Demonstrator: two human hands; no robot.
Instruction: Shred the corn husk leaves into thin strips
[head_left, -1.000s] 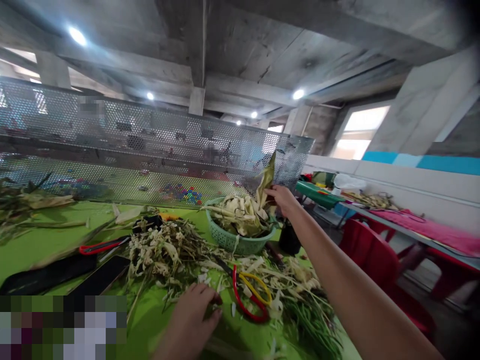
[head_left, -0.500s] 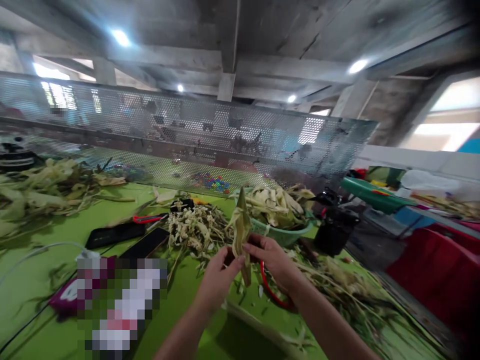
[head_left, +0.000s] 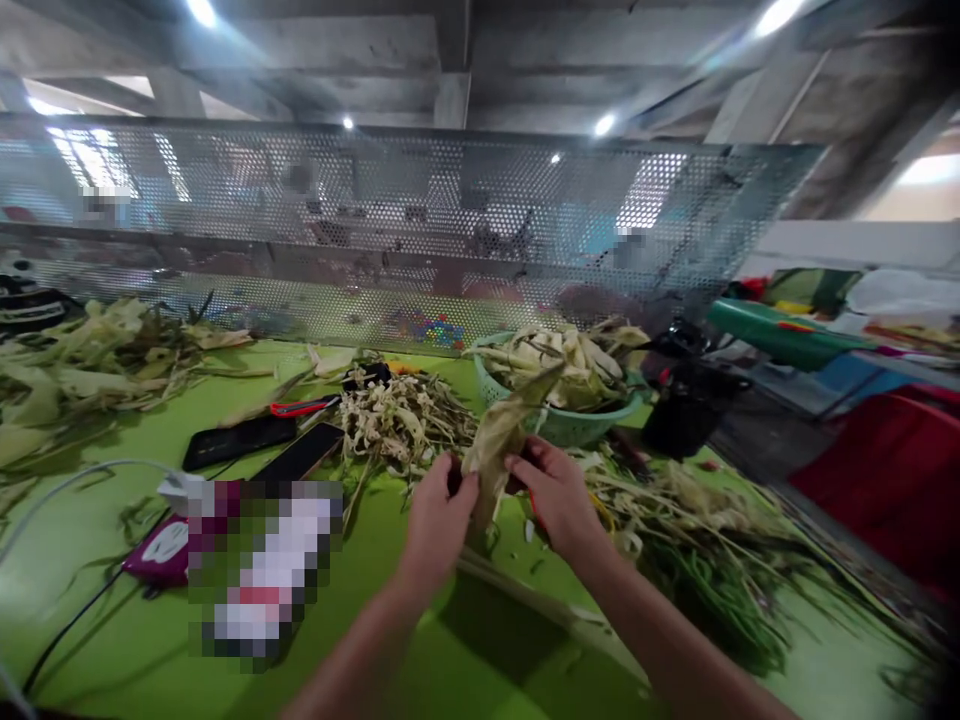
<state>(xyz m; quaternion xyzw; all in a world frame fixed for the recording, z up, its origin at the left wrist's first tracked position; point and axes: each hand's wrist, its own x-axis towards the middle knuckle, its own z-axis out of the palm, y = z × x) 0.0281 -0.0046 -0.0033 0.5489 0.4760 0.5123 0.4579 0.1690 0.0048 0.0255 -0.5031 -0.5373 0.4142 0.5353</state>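
Both hands are closed on one pale corn husk [head_left: 501,440] held up over the green tabletop. My left hand [head_left: 439,515] pinches its near left edge between thumb and fingers. On the opposite edge, my right hand [head_left: 561,495] grips with thumb and fingertips. The husk's narrow tip leans up and to the right, in front of a green basket [head_left: 581,428] filled with husks. Behind my right hand a red and yellow curved object shows in part; its kind is hidden. A heap of dry curled scraps [head_left: 401,425] lies just beyond my left hand.
Left of the scraps are a red-handled tool [head_left: 300,407], a dark phone [head_left: 300,455] and a black case [head_left: 240,442]. More husks [head_left: 105,350] pile at far left. Green strands [head_left: 720,600] lie at right. A perforated metal screen [head_left: 375,250] stands at the back.
The husk has tilted from upright to leaning right and shows a broader face. My view has dipped, and the red loop by my right hand is now mostly hidden.
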